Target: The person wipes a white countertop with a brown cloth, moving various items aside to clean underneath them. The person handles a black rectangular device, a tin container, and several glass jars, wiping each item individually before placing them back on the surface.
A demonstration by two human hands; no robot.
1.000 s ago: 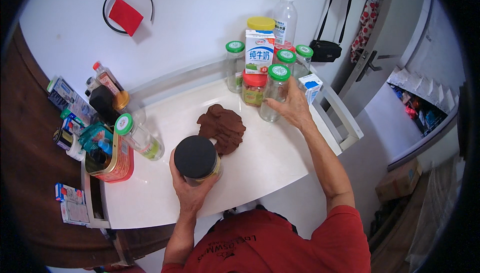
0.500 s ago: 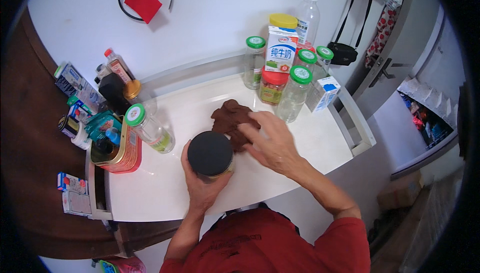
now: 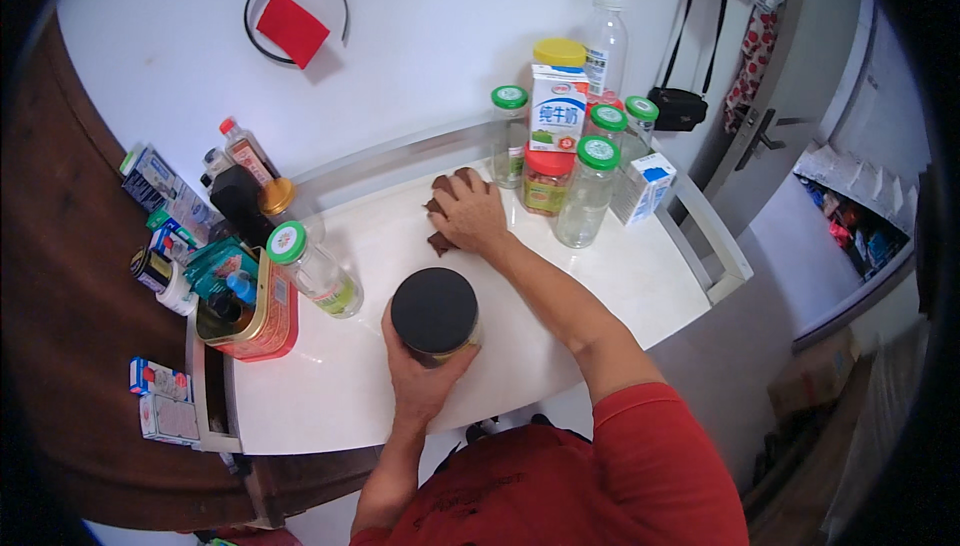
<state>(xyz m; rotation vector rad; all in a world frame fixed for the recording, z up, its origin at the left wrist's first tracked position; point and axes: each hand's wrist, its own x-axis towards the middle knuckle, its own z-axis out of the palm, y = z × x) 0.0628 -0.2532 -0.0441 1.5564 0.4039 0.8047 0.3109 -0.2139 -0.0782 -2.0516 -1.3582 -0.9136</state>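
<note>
My left hand (image 3: 425,376) is wrapped round a jar with a black lid (image 3: 435,310) near the table's front edge. Farther back, my right hand (image 3: 470,214) presses on a crumpled brown cloth (image 3: 440,243), its fingers spread over the top and covering most of it. To the left of the jar stands a clear glass jar with a green lid (image 3: 325,281). Several more green-lidded glass jars, one of them a tall clear jar (image 3: 585,201), stand to the right of my right hand.
A white milk carton (image 3: 557,111) sits atop a red-lidded jar (image 3: 547,186), beside a smaller carton (image 3: 642,189). At left, a red and gold tin (image 3: 270,321) holds bottles and packets. The white table (image 3: 590,321) has raised side rails (image 3: 722,266).
My right hand has moved away toward the back of the table, pushing the cloth into a smaller heap. The left hand still holds the jar; the whole view has shifted slightly.
</note>
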